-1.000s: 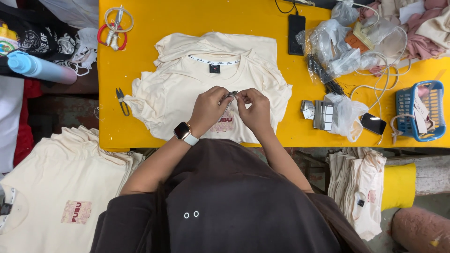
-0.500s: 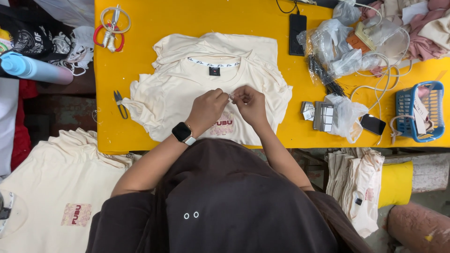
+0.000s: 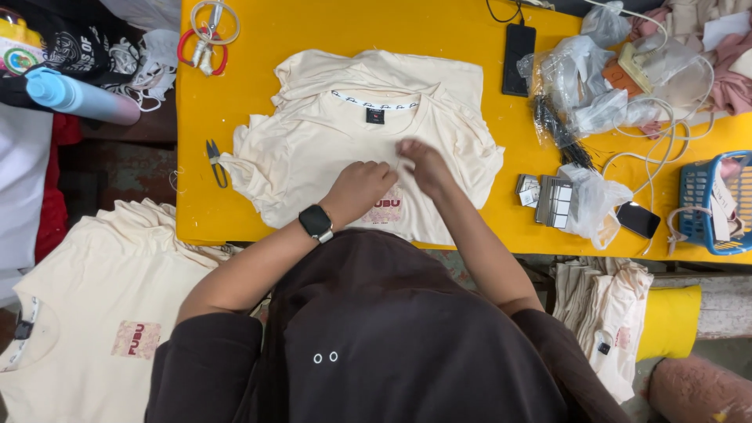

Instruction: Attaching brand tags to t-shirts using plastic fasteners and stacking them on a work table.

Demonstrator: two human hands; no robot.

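A cream T-shirt lies face up on the yellow table, its dark neck label toward the far side and a red chest print partly hidden under my hands. My left hand, with a black smartwatch on the wrist, rests curled on the chest of the shirt. Right beside it my right hand pinches the fabric with its fingertips. The two hands almost touch. What sits between the fingertips is too small to make out.
Small thread snips lie left of the shirt and red-handled scissors at the far left corner. A dark phone, plastic bags, small card packs and a blue basket crowd the right. More cream shirts lie stacked lower left.
Both hands stay together over the shirt's chest and have drifted slightly right, settling lower onto the fabric. The shirt itself has not moved.
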